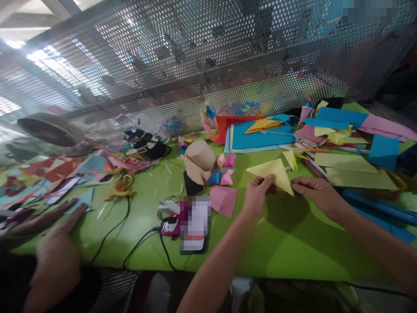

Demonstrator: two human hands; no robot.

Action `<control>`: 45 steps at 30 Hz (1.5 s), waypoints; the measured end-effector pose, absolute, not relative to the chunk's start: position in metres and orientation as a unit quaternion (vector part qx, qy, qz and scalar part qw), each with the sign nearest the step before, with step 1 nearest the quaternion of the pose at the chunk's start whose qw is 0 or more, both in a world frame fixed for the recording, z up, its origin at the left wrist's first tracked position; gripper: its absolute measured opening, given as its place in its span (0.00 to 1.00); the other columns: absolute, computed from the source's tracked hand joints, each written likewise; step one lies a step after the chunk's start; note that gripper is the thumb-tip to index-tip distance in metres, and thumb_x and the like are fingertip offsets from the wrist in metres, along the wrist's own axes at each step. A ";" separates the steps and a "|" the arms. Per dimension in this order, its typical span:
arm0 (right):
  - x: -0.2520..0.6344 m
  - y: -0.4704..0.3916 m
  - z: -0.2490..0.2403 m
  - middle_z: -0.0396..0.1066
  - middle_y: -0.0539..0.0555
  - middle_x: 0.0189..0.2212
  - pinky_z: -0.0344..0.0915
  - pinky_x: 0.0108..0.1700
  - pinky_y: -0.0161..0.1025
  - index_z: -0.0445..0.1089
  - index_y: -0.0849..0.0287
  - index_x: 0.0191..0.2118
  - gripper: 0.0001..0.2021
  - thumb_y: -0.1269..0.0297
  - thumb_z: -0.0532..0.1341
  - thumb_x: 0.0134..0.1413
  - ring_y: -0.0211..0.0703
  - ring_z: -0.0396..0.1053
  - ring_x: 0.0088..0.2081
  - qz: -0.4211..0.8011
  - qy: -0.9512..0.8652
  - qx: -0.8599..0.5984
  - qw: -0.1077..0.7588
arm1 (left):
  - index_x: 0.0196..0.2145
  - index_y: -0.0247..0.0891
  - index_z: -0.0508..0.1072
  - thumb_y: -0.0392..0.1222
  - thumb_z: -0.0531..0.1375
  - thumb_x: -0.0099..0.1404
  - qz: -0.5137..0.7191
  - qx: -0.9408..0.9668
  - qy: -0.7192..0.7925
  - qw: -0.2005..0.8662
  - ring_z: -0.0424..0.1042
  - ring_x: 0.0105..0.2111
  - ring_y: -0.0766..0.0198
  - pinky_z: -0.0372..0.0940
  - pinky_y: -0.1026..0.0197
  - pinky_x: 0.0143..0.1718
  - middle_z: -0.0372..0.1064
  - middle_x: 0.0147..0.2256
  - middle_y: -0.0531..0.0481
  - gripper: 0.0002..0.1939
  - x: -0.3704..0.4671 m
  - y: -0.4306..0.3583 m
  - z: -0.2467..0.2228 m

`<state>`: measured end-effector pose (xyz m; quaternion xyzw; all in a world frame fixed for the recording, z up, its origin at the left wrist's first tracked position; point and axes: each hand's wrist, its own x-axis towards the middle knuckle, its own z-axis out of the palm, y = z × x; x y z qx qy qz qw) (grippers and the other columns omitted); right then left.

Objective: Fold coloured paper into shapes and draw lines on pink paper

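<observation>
A yellow sheet of paper (273,171), folded into a triangle, is held above the green table (293,248). My left hand (259,193) pinches its lower edge, thumb on top and fingers underneath. At the triangle's right corner, the closed fingertips of my right hand (312,191) grip the paper. Just behind it lies a small folded yellow paper piece (291,160). A pink paper square (223,200) rests on the table to the left of my left hand, with small pink and blue folded pieces (220,176) above it.
A phone (196,224) lies beside a magenta power strip (176,224) with black cables. A brown paper roll (200,156) and a hot glue gun (120,188) stand further left. Stacked coloured paper (260,140) lies behind. Another person's hands (67,221) press blue paper at left.
</observation>
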<state>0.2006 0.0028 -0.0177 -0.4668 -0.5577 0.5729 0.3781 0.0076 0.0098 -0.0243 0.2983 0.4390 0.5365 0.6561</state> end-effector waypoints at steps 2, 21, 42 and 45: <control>0.201 0.004 -0.018 0.74 0.52 0.28 0.61 0.39 0.42 0.80 0.56 0.34 0.19 0.43 0.69 0.51 0.45 0.67 0.33 0.570 -0.564 -0.466 0.375 | 0.34 0.31 0.76 0.53 0.76 0.51 0.537 0.295 0.435 0.659 0.73 0.22 0.69 0.69 0.65 0.30 0.73 0.26 0.52 0.24 0.009 0.010 -0.024; 0.198 0.005 -0.023 0.73 0.52 0.26 0.61 0.34 0.41 0.75 0.56 0.28 0.19 0.44 0.72 0.44 0.43 0.65 0.29 0.542 -0.563 -0.495 0.380 | 0.34 0.32 0.76 0.54 0.74 0.51 0.528 0.318 0.446 0.649 0.71 0.24 0.69 0.65 0.64 0.30 0.74 0.25 0.50 0.23 0.011 0.008 -0.025; 0.198 0.003 -0.024 0.68 0.50 0.28 0.58 0.39 0.41 0.75 0.55 0.32 0.18 0.45 0.62 0.62 0.44 0.64 0.35 0.552 -0.604 -0.456 0.350 | 0.32 0.32 0.78 0.47 0.74 0.52 0.566 0.324 0.462 0.600 0.72 0.27 0.67 0.68 0.64 0.30 0.76 0.29 0.48 0.17 0.021 0.005 -0.026; 0.197 0.001 -0.021 0.68 0.50 0.29 0.58 0.38 0.41 0.74 0.55 0.32 0.19 0.44 0.61 0.62 0.45 0.64 0.35 0.526 -0.616 -0.471 0.348 | 0.35 0.33 0.79 0.45 0.73 0.53 0.574 0.334 0.460 0.590 0.72 0.28 0.66 0.68 0.63 0.31 0.77 0.32 0.47 0.16 0.022 0.004 -0.026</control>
